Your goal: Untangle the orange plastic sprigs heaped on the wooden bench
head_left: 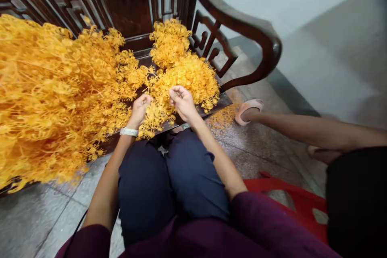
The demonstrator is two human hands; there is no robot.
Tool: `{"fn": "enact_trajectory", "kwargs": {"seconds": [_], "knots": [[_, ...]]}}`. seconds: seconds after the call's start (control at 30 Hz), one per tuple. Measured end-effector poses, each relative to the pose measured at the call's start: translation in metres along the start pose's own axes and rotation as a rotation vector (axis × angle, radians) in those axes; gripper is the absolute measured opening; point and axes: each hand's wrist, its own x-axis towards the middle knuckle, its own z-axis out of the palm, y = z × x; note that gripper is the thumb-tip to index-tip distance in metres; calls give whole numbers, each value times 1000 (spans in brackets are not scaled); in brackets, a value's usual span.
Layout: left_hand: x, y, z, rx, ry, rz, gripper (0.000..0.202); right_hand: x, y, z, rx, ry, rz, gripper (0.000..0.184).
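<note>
My left hand (140,109) is closed at the near edge of a dark wooden bench seat, its fingertips around the stem of a yellow-orange flower sprig (155,116). The sprig's frilly heads hang between my two hands. Just to the right, my right hand (182,102) makes a pinch with thumb and forefinger; whatever is between them is too small to make out. Right behind it lies a rounded bunch of the same yellow flowers (193,74). A much larger heap of yellow sprigs (60,100) covers the bench on the left.
The bench's curved armrest (242,20) rises on the right, beside a pale wall (302,16). Yellow bits (222,121) are scattered on the tiled floor below. Another person's leg (302,127) reaches in from the right, near a red plastic stool (290,193).
</note>
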Motion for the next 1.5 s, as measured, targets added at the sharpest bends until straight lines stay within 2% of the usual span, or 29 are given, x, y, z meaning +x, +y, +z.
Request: {"fn": "enact_trajectory", "kwargs": {"seconds": [0.07, 0.17, 0.27, 0.33, 0.4, 0.5, 0.6, 0.7, 0.77, 0.87, 0.93, 1.0, 1.13, 1.23, 1.3, 1.37, 1.43, 1.5], "knots": [[0, 0, 0, 20, -2, -62, 36, 10, -12, -3, -22, 123, -78, 48], [1, 0, -1, 60, -3, -117, 41, 35, -40, -13, -134, 149, -254, 38], [2, 0, -2, 106, -21, -167, 41, 67, -73, -33, -356, 185, -436, 31], [0, 2, -1, 126, -35, -190, 39, 85, -93, -49, -521, 205, -439, 25], [-2, 6, 2, 126, -40, -184, 34, 93, -110, -63, -646, 199, -380, 24], [-7, 25, 14, 86, -26, -97, 39, 84, -122, -68, -659, 231, -391, 28], [-9, 62, 32, 39, -33, 24, 46, 53, -116, -46, -498, 179, -430, 27], [-9, 106, 56, 32, -86, 95, 42, 17, -101, -7, -338, -40, -282, 37], [-10, 131, 70, 20, -55, 157, 44, -3, -93, 16, -247, -146, -222, 43], [-17, 155, 83, -6, -8, 249, 45, -21, -87, 36, -144, -168, -213, 53], [-25, 161, 84, -15, 43, 288, 46, -27, -85, 39, -124, -158, -201, 61], [-30, 160, 82, -25, 116, 307, 46, -31, -84, 39, -138, -179, -182, 61], [-33, 151, 77, -13, 177, 337, 43, -34, -80, 39, -227, -226, -232, 40], [-32, 146, 74, 67, 200, 359, 41, -34, -81, 40, -269, -158, -286, 26], [-33, 145, 71, 122, 135, 325, 50, -33, -83, 39, -280, -64, -328, 19], [-36, 145, 67, 176, -62, 263, 60, -33, -85, 37, -280, 26, -378, 14], [-41, 147, 65, 251, -288, 212, 61, -33, -85, 35, -292, 76, -430, 12], [-46, 149, 64, 321, -409, 187, 60, -33, -84, 33, -321, 114, -476, 11]]}}
